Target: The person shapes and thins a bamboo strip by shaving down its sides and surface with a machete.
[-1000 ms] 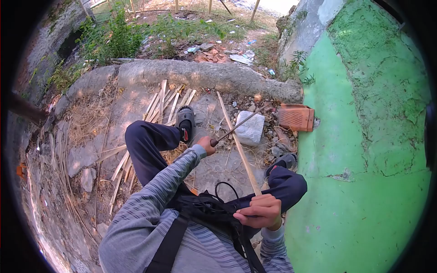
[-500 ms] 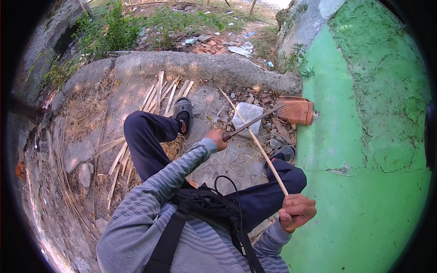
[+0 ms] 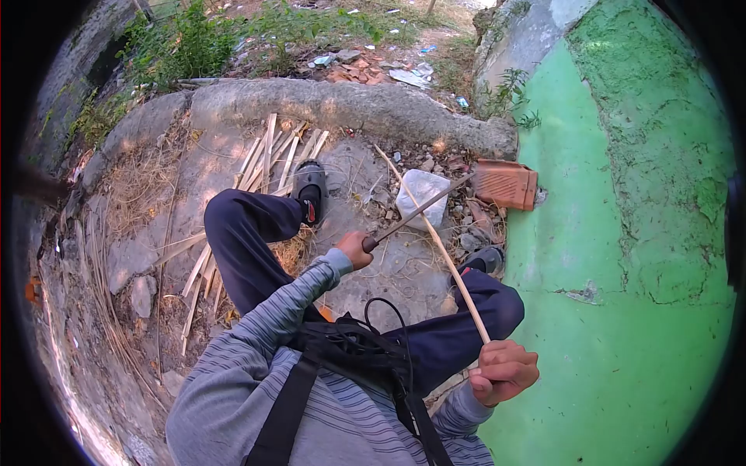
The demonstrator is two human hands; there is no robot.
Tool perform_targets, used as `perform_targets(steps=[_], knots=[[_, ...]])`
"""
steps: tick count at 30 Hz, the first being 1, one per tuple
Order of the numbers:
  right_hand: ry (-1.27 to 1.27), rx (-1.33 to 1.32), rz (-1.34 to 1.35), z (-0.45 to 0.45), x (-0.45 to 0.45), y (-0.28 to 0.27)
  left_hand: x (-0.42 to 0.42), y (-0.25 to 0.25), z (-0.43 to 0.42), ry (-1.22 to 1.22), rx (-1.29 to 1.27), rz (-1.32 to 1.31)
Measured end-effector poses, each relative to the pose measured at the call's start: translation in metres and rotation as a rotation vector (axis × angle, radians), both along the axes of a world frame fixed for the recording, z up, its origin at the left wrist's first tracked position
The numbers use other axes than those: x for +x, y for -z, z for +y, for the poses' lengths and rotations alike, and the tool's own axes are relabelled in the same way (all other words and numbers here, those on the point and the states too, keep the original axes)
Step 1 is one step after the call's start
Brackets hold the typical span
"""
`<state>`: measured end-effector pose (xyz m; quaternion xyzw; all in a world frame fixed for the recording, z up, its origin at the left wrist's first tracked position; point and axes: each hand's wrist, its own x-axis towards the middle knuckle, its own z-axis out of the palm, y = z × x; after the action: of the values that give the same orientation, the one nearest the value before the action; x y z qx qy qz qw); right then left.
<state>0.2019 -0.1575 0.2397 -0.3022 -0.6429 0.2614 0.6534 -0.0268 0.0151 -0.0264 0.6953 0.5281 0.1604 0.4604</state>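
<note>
My left hand [image 3: 356, 249] is closed around the handle of a long, narrow-bladed knife [image 3: 445, 192], out in front of my body. Its dark blade points up and right and crosses a pale wooden stick [image 3: 449, 260]. My right hand [image 3: 504, 373], fingers wrapped, grips the near end of that stick by my right knee. From there the stick slants away up and left, its thin far end just above the ground. Behind the crossing lies a whitish block [image 3: 423, 198]. Whether blade and stick touch is hard to tell.
Split pale strips [image 3: 268, 159] lie by my left foot, with more strips [image 3: 203, 276] beside my left leg. An orange hollow brick [image 3: 505, 184] sits against the green wall [image 3: 563, 233] on the right. A low concrete kerb [image 3: 311, 105] runs across ahead, plants and litter behind it.
My left hand has drawn the knife a little down and left, so its tip sits further from the brick. My right hand and the stick have barely moved.
</note>
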Motion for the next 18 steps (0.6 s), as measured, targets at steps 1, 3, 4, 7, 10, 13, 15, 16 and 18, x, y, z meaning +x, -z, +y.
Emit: perform_targets(steps=[1,3,4,7,10,13,15,16,18], knots=[[-0.011,0.002,0.014,0.000,0.000,0.000,0.004,-0.003,-0.007,-0.004,-0.010,-0.006],[-0.031,-0.004,-0.002,-0.001,-0.001,0.002,0.009,-0.007,-0.011,0.010,-0.029,-0.046],[-0.043,-0.005,-0.010,-0.003,-0.002,0.003,0.010,0.006,-0.007,0.003,-0.018,-0.004],[-0.040,-0.041,-0.010,-0.009,-0.003,0.006,0.009,0.036,0.020,-0.089,-0.052,0.063],[-0.036,-0.030,-0.020,-0.010,-0.010,0.007,0.008,0.055,0.041,-0.153,-0.072,0.107],[0.066,0.015,-0.003,-0.005,-0.016,0.005,0.012,0.037,0.033,-0.123,-0.049,0.098],[0.093,-0.003,0.022,-0.003,-0.009,0.004,0.015,0.032,0.017,-0.013,-0.080,0.000],[0.120,-0.017,0.042,-0.003,-0.005,0.003,0.016,0.024,0.012,0.016,-0.051,-0.040],[0.164,-0.017,0.016,-0.005,-0.001,0.005,0.021,0.028,0.016,-0.006,-0.094,0.001]])
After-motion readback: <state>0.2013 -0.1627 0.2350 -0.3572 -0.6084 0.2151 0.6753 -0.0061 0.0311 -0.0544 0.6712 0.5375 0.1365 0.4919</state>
